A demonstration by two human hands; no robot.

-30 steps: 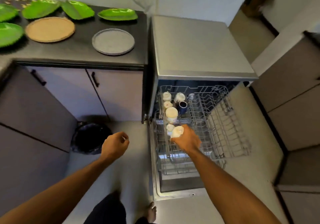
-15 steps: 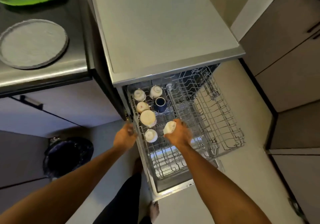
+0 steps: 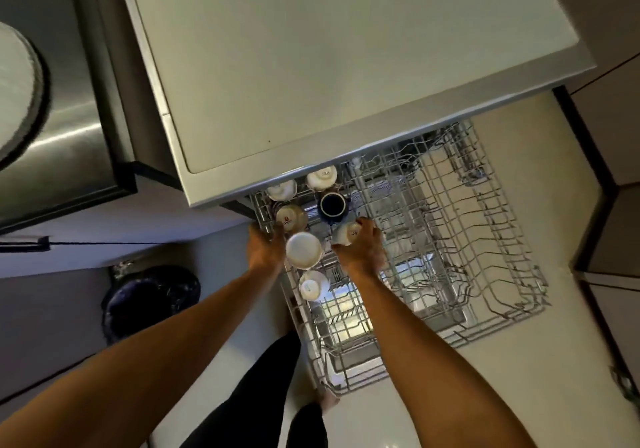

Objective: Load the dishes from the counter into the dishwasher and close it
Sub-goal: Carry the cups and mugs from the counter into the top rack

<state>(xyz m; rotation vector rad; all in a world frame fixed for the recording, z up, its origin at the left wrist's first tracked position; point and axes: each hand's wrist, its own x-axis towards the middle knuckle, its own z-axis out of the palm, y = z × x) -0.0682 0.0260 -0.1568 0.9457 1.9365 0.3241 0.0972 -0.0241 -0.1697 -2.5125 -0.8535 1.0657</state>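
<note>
Our right hand (image 3: 363,252) around a white cup (image 3: 346,234) over the rack (image 3: 457,239), left hand (image 3: 265,252) at its rim, grip unclear.

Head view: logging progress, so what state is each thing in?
Dishwasher, open.
Rack, pulled out.
Right hand, holds a cup at the rack.
Left hand, at the rack's left edge; grip unclear.
Blue mug, in the rack.
Plate, on the counter.
</note>
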